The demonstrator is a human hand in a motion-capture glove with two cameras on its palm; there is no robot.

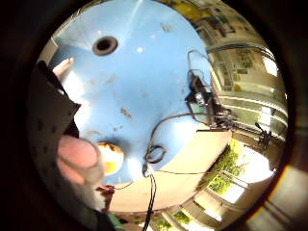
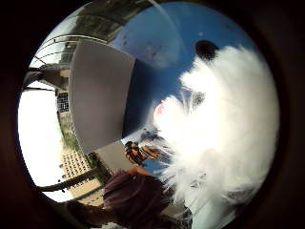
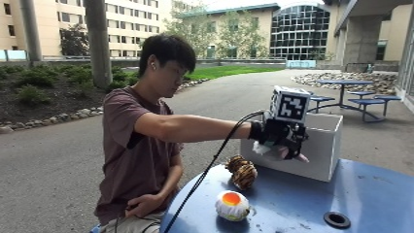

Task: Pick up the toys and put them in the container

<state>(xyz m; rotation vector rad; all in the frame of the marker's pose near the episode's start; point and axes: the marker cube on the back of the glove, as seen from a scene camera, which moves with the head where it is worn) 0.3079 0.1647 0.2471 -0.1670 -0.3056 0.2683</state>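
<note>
Nearest me on the round blue metal table [image 3: 362, 194] sits a white ball-shaped toy with an orange top [image 3: 232, 205], and just behind it a brown-and-tan striped plush toy [image 3: 242, 172] stands near the white rectangular container [image 3: 321, 145]. I see my black-gloved right hand [image 3: 279, 138] raised in front of the container's near wall, above the table, with something white and fluffy tucked under it. From the thumb-side palm camera, a white furry toy [image 2: 224, 129] fills most of the picture, close against my palm. I cannot tell from these views whether my fingers are curled round it. A dark round hole [image 3: 337, 219] marks the table's middle.
</note>
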